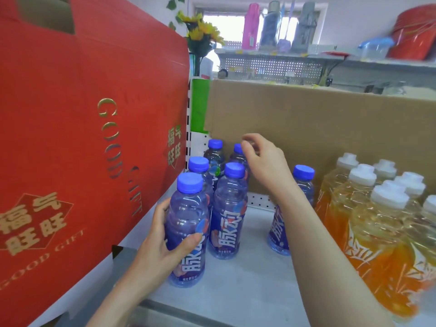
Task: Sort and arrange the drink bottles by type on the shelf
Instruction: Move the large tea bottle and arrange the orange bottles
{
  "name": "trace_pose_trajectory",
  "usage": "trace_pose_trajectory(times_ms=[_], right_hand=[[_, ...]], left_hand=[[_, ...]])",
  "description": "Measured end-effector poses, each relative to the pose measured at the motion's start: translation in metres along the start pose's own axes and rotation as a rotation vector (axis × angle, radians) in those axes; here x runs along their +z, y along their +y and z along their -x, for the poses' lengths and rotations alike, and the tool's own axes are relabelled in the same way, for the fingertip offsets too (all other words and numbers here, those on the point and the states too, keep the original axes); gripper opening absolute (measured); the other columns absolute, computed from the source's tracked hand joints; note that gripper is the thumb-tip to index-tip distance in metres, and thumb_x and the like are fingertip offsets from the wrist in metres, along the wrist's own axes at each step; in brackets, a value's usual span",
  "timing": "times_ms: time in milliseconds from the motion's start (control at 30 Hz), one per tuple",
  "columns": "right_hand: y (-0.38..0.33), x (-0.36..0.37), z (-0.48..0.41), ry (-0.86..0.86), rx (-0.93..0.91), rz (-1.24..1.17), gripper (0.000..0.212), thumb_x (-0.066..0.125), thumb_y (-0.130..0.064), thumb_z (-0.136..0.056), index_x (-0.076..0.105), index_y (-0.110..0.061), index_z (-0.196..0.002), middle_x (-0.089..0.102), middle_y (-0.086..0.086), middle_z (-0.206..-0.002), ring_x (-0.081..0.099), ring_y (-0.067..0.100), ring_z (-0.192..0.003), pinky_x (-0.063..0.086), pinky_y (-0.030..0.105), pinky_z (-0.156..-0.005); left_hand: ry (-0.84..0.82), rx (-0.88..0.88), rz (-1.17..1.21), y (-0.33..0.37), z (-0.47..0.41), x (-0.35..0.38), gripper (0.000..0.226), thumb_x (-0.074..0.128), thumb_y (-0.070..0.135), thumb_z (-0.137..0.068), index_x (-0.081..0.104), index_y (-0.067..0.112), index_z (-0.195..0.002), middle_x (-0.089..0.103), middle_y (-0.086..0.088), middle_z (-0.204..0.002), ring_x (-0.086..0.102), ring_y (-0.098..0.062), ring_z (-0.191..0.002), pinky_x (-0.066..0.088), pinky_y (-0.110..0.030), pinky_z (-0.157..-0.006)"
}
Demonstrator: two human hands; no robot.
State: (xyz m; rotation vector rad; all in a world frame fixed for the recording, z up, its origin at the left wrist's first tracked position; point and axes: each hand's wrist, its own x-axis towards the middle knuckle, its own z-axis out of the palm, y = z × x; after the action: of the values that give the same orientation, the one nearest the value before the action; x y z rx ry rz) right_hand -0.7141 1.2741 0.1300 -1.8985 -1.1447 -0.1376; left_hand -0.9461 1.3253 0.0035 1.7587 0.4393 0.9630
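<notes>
Several blue-capped drink bottles with blue labels stand on the grey shelf. My left hand grips the nearest blue bottle around its middle, at the front left. A second blue bottle stands just behind it to the right. My right hand hovers over the back row with its fingers curled loosely, touching or just above a rear bottle's cap; nothing is clearly held. One blue bottle stands alone, partly hidden by my right forearm. Several orange bottles with white caps are grouped at the right.
A large red gift box walls off the left side of the shelf. A brown cardboard sheet stands behind the bottles. Higher up are thermos flasks, sunflowers and red basins.
</notes>
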Motion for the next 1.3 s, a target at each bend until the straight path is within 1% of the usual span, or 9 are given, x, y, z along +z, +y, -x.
trace_pose_trajectory(times_ms=[133,333,467,667,800,933,1100,1233,1300], right_hand=[[0.011,0.020,-0.071,-0.116,0.114,0.281,0.043,0.058,-0.027,-0.100,0.055,-0.018,-0.142,0.063,0.012,-0.138,0.057,0.034,-0.126,0.045,0.035,-0.098],[0.019,0.031,-0.090,-0.299,0.118,0.434,0.041,0.066,-0.033,-0.097,0.060,-0.013,-0.133,0.063,0.015,-0.132,0.058,0.034,-0.120,0.040,0.030,-0.083],[0.011,0.011,-0.075,-0.373,0.087,0.418,0.044,0.072,-0.033,-0.093,0.062,-0.017,-0.133,0.063,0.015,-0.132,0.061,0.035,-0.115,0.043,0.031,-0.083],[-0.010,0.005,-0.079,-0.396,0.036,0.416,0.058,0.076,-0.052,-0.086,0.064,-0.021,-0.133,0.065,0.009,-0.131,0.062,0.032,-0.118,0.051,0.038,-0.098],[-0.021,0.040,-0.102,-0.401,-0.067,0.428,0.054,0.069,-0.040,-0.094,0.058,-0.018,-0.142,0.064,0.012,-0.138,0.060,0.035,-0.123,0.050,0.042,-0.103],[-0.019,0.048,-0.112,-0.466,-0.104,0.463,0.053,0.070,-0.035,-0.095,0.057,-0.018,-0.144,0.062,0.015,-0.139,0.055,0.035,-0.127,0.044,0.035,-0.102],[-0.011,0.027,-0.095,-0.465,-0.151,0.443,0.047,0.074,-0.034,-0.092,0.063,-0.019,-0.135,0.066,0.013,-0.128,0.060,0.033,-0.115,0.042,0.030,-0.084],[-0.009,0.016,-0.078,-0.477,-0.169,0.391,0.042,0.075,-0.034,-0.091,0.065,-0.020,-0.130,0.068,0.012,-0.123,0.062,0.032,-0.108,0.049,0.033,-0.086],[-0.011,0.014,-0.071,-0.468,-0.169,0.367,0.043,0.075,-0.034,-0.090,0.066,-0.021,-0.131,0.068,0.012,-0.123,0.064,0.031,-0.107,0.052,0.035,-0.089]], left_hand=[[0.005,0.001,-0.016,-0.003,-0.001,-0.001,0.093,0.077,0.069,-0.063,0.034,0.044,-0.141,0.059,0.019,-0.135,0.059,-0.005,-0.123,0.045,-0.043,-0.106],[0.001,0.013,-0.039,-0.001,-0.005,-0.002,0.084,0.079,0.048,-0.062,0.039,0.040,-0.136,0.062,0.023,-0.129,0.063,-0.003,-0.116,0.049,-0.015,-0.090],[0.014,-0.017,-0.057,0.003,-0.009,-0.001,0.073,0.080,0.051,-0.060,0.042,0.058,-0.122,0.064,0.023,-0.124,0.065,-0.001,-0.111,0.049,-0.020,-0.086],[0.033,-0.056,-0.055,0.007,-0.011,0.000,0.073,0.082,0.049,-0.059,0.045,0.054,-0.121,0.067,0.017,-0.124,0.066,-0.006,-0.112,0.049,-0.035,-0.095],[0.026,-0.072,-0.093,0.010,-0.010,-0.001,0.077,0.081,0.050,-0.059,0.042,0.051,-0.126,0.065,0.021,-0.125,0.064,-0.003,-0.114,0.049,-0.035,-0.098],[0.019,-0.086,-0.086,0.013,-0.009,0.000,0.075,0.079,0.050,-0.060,0.041,0.056,-0.125,0.065,0.024,-0.125,0.064,-0.001,-0.114,0.049,-0.028,-0.095],[0.055,-0.074,-0.055,0.011,-0.008,0.004,0.085,0.079,0.052,-0.056,0.039,0.043,-0.129,0.063,0.029,-0.121,0.064,0.003,-0.110,0.048,-0.010,-0.083],[0.088,-0.026,-0.031,0.004,-0.009,0.008,0.105,0.082,0.048,-0.053,0.026,0.047,-0.143,0.046,0.030,-0.142,0.051,0.007,-0.126,0.044,-0.007,-0.092],[0.087,-0.015,-0.006,0.001,-0.011,0.009,0.105,0.083,0.046,-0.053,0.028,0.048,-0.143,0.050,0.029,-0.140,0.053,0.006,-0.125,0.045,-0.008,-0.091]])
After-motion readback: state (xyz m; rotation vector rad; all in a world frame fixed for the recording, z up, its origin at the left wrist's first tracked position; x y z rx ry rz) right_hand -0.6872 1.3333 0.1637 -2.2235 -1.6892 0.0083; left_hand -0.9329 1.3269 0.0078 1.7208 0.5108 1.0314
